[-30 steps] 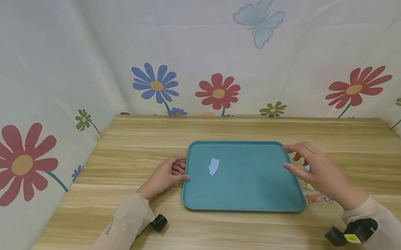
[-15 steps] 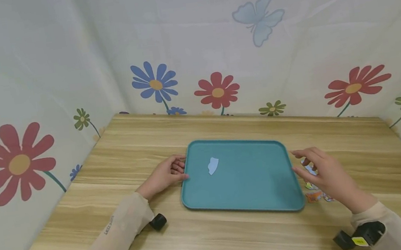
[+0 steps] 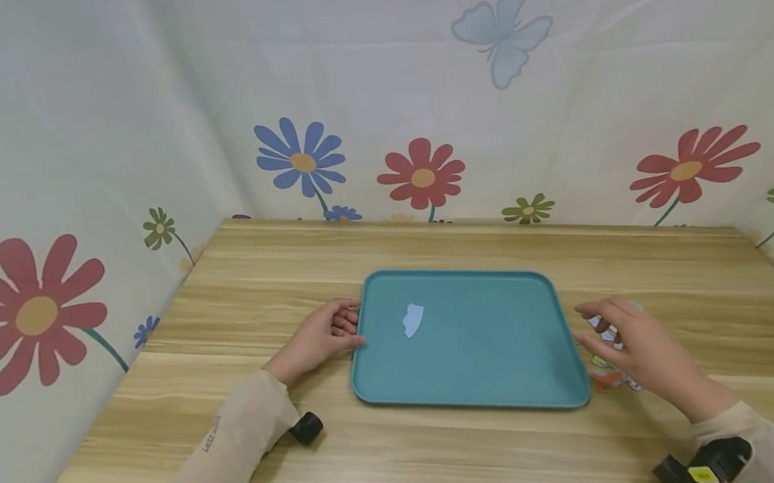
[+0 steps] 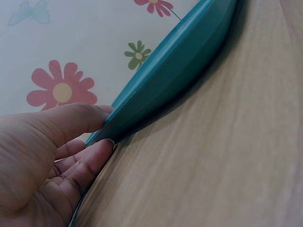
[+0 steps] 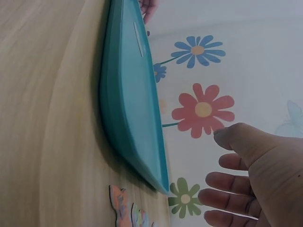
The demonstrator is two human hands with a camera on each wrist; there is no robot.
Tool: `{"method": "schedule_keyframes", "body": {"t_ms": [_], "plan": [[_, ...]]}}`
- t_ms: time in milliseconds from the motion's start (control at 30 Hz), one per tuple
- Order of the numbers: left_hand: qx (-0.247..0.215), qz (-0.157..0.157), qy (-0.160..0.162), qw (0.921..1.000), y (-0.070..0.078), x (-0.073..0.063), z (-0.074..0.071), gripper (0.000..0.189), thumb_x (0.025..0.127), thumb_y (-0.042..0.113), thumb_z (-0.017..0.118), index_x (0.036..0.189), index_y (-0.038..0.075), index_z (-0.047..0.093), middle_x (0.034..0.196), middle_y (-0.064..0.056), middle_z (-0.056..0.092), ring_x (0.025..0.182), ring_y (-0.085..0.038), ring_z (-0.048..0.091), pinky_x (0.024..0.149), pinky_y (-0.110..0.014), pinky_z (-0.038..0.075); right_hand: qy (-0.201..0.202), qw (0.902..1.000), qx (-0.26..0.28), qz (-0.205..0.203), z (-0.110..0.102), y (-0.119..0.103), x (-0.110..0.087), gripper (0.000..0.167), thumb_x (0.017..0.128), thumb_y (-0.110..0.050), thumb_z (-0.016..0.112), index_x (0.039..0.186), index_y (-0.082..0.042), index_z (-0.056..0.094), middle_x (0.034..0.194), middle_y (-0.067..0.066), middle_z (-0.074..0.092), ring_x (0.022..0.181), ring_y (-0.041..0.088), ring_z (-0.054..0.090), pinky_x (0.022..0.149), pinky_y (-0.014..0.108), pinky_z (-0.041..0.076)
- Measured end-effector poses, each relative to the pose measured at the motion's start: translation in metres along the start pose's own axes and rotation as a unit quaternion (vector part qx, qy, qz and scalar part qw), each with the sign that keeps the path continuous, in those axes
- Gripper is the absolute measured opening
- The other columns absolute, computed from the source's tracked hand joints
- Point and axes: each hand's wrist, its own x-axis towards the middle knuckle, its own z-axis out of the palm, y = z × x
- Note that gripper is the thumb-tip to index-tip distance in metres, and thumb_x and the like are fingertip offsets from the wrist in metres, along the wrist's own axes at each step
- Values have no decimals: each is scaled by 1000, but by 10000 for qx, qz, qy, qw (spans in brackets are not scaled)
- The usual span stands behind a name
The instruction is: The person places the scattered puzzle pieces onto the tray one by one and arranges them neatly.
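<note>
One pale piece (image 3: 413, 319) lies in the tray (image 3: 486, 342), center; colorful pieces (image 3: 607, 381) lie outside, lower right. Left hand (image 3: 322, 335) pinches its rim; right hand (image 3: 645, 351), fingers parted, is empty.

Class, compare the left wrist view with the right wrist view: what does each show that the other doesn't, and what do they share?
Only the left wrist view: a second red flower, cut off at the top, and the left hand's pinch on the tray's edge.

Only the right wrist view: the right hand, colourful pieces on the table, a pale piece in the tray, and blue flowers.

Both: tray, table, one red flower, green flower, butterfly, and the left hand, though the right wrist view catches only some fingers.
</note>
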Motion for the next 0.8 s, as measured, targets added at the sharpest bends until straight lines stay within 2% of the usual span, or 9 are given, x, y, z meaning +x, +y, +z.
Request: {"method": "schedule_keyframes", "body": {"t_ms": [500,700,800], "plan": [[36,-96,-6,9999,5,0,2,64,84,9,74,139,-2,44,113,-15,58,94,-18,58,83,-27,51,-180,9992,42,347,0,17,-11,38,79,-11,77,112,0,63,103,12,66,80,23,61,58,24,48],[-8,-122,7,9999,6,-1,2,65,84,11,75,140,-1,44,114,-15,58,95,-19,58,83,-26,51,-396,9985,129,362,0,23,-13,33,78,-11,78,107,-2,66,96,9,65,69,15,59,54,21,44],[-29,-139,40,9999,4,-1,1,65,83,11,75,140,-1,44,114,-16,58,96,-20,58,83,-26,51,-592,9974,124,384,1,26,-12,30,78,-12,78,104,-3,66,94,9,64,68,15,60,54,22,45]]}}
